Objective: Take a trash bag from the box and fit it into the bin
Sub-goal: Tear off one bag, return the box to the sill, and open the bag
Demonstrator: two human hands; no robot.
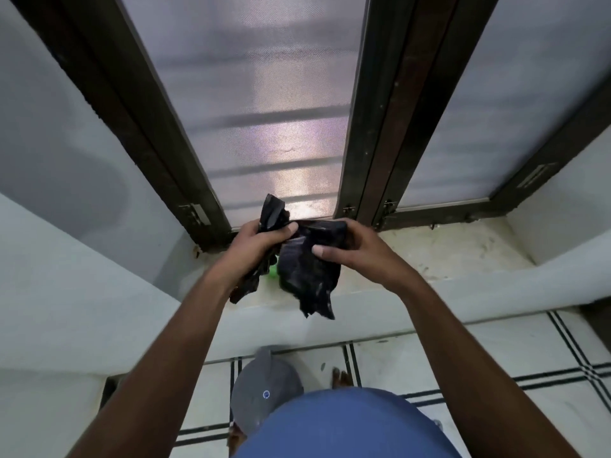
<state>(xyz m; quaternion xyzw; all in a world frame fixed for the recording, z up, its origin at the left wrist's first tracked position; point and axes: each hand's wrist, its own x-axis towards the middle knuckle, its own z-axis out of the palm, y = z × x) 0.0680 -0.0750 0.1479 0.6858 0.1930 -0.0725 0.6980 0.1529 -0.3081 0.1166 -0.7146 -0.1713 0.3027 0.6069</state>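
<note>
Here, at the far left, a pale wall [59, 153] runs up beside a dark window frame [139, 127], and a small metal latch [195, 214] sits at the frame's foot. Frosted glass [258, 104] fills the pane beyond it.

The left hand [256, 242] is clenched around one end of a black trash bag [307, 269], thumb pressed over the crumpled plastic; a bunched tail of the bag sticks up above the fist and another strip hangs below the wrist. The bag is held in the air over the window sill [446, 249], between the two hands, its folded body drooping down towards the sill's front edge. A small bright green thing [272, 276] shows just behind the bag, mostly hidden, and I cannot tell what it is.

The right hand [350, 246] grasps the other end of the bag, thumb on the near face and fingers curled over the top edge. Both forearms reach up from the bottom of the view.

Below, close to the person's blue shirt [347, 424], a grey cap [264, 388] lies on the white tiled floor [496, 355] with dark double lines. Further right, a second dark frame [383, 120] divides the window, and another frosted pane [502, 104] ends at the right-hand wall [575, 213].
</note>
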